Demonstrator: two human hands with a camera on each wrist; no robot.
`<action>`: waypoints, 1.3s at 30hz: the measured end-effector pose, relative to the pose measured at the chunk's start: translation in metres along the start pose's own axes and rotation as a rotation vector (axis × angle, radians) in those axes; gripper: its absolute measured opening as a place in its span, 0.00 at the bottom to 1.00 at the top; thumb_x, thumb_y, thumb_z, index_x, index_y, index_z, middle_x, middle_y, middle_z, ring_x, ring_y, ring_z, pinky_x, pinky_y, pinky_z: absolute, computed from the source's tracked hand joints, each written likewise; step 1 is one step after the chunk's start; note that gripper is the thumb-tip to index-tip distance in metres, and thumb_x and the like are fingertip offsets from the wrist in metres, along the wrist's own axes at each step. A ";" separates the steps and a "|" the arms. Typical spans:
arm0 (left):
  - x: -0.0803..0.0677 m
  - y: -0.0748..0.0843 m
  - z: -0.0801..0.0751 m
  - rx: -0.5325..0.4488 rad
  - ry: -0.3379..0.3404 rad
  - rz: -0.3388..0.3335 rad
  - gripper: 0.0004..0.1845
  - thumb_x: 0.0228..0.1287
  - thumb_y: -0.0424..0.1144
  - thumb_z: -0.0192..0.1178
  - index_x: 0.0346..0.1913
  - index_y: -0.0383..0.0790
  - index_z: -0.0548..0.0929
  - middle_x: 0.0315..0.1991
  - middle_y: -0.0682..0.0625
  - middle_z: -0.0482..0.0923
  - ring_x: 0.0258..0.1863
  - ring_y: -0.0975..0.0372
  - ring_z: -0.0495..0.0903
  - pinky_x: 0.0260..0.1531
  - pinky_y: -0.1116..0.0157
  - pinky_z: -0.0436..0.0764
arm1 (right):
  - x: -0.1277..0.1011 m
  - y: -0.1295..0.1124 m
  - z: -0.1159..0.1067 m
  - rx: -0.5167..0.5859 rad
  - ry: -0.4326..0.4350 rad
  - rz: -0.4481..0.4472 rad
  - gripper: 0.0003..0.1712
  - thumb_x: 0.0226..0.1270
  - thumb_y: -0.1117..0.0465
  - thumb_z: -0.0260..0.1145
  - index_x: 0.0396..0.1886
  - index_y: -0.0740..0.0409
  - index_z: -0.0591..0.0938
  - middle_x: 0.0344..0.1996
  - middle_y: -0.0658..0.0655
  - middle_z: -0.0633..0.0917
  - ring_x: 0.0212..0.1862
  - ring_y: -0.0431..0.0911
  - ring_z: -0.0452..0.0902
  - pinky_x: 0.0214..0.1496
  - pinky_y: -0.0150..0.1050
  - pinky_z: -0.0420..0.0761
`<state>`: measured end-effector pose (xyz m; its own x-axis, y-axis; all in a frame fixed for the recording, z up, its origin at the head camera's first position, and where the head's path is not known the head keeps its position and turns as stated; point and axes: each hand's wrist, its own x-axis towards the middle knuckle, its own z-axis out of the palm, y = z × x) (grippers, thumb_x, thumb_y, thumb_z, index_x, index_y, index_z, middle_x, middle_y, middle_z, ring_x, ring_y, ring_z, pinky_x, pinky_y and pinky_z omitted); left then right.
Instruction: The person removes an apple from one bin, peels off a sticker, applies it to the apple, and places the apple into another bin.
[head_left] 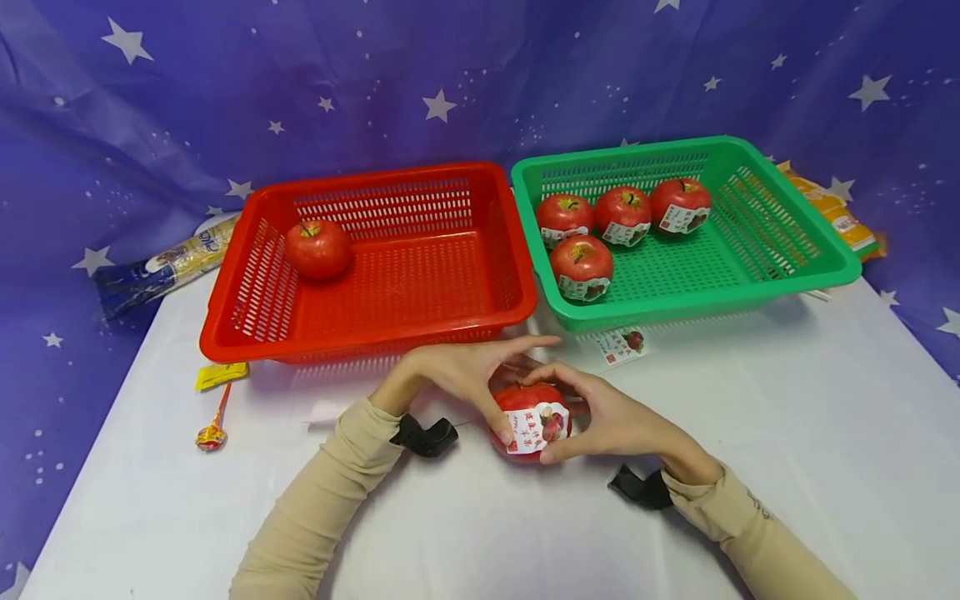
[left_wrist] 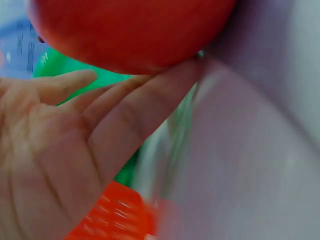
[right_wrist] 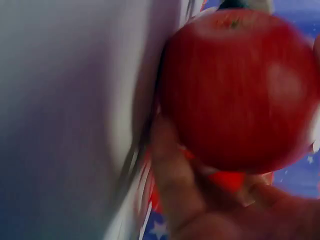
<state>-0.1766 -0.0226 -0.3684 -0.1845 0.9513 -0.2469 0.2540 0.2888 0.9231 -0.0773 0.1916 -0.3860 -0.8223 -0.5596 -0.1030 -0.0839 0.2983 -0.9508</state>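
A red apple (head_left: pixel 525 395) with a white printed label (head_left: pixel 528 429) on its near side sits on the white table, between both hands. My left hand (head_left: pixel 467 373) holds its left side, the thumb on the label's left edge and the index finger stretched out beyond the apple. From the right, my right hand (head_left: pixel 615 417) grips the same apple, thumb at the label's lower right and fingers bent over the top. In the left wrist view, fingers touch the apple (left_wrist: pixel 135 32) from beside it. The right wrist view shows the apple (right_wrist: pixel 240 95) large, with blurred fingers against it.
Behind stand a red basket (head_left: pixel 360 340) with one apple (head_left: pixel 318 250) and a green basket (head_left: pixel 697 290) with several labelled apples. A label sheet (head_left: pixel 621 345) lies before the green one. At left are a lollipop (head_left: pixel 212 437) and yellow packet (head_left: pixel 222 376).
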 end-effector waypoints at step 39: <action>0.056 0.081 -0.057 0.643 0.374 -0.525 0.70 0.44 0.72 0.65 0.75 0.29 0.39 0.77 0.39 0.31 0.77 0.51 0.28 0.75 0.60 0.46 | 0.057 -0.030 -0.201 -1.109 0.000 0.272 0.36 0.34 0.54 0.84 0.37 0.59 0.69 0.37 0.59 0.76 0.40 0.55 0.68 0.39 0.47 0.69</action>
<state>-0.2210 0.0483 -0.2906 -0.6936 0.6160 -0.3734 0.5105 0.7861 0.3486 -0.2344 0.3060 -0.3042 -0.8891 -0.3722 -0.2663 -0.3541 0.9281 -0.1149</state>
